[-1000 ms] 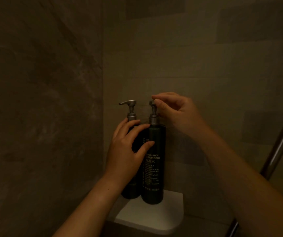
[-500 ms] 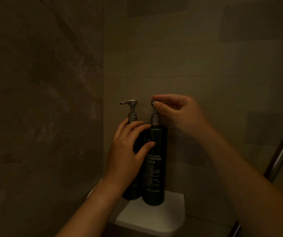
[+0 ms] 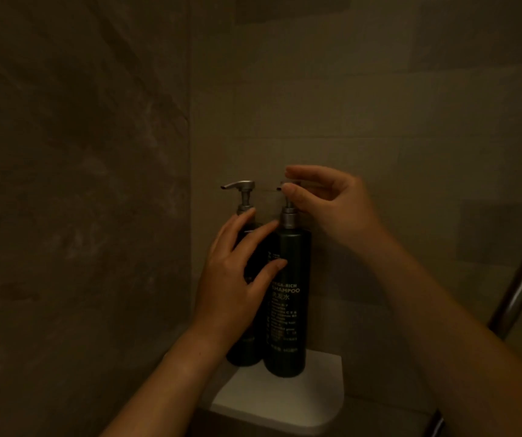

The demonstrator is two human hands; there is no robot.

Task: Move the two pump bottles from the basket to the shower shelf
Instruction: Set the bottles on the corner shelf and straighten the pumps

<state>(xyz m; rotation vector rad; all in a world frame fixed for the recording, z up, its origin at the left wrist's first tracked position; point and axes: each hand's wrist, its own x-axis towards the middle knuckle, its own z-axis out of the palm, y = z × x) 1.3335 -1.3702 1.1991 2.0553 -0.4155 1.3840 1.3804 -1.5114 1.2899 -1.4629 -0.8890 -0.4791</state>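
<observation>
Two dark pump bottles stand upright side by side on the white corner shower shelf [image 3: 285, 402]. The left bottle [image 3: 244, 351] is largely hidden behind my left hand; its silver pump [image 3: 242, 187] points left. The right one, a shampoo bottle [image 3: 289, 310], shows its label. My left hand [image 3: 237, 279] lies against both bottles with fingers spread, the thumb on the shampoo bottle's front. My right hand [image 3: 329, 206] pinches the shampoo bottle's pump head [image 3: 285, 187] between thumb and fingers. No basket is in view.
Dark tiled walls meet in a corner right behind the bottles. A slanted metal bar [image 3: 518, 279] runs along the right edge. The front of the shelf is bare.
My right hand has shifted slightly on the shampoo pump head, and the spout's tip now shows pointing left. My left hand and both bottles have stayed in place.
</observation>
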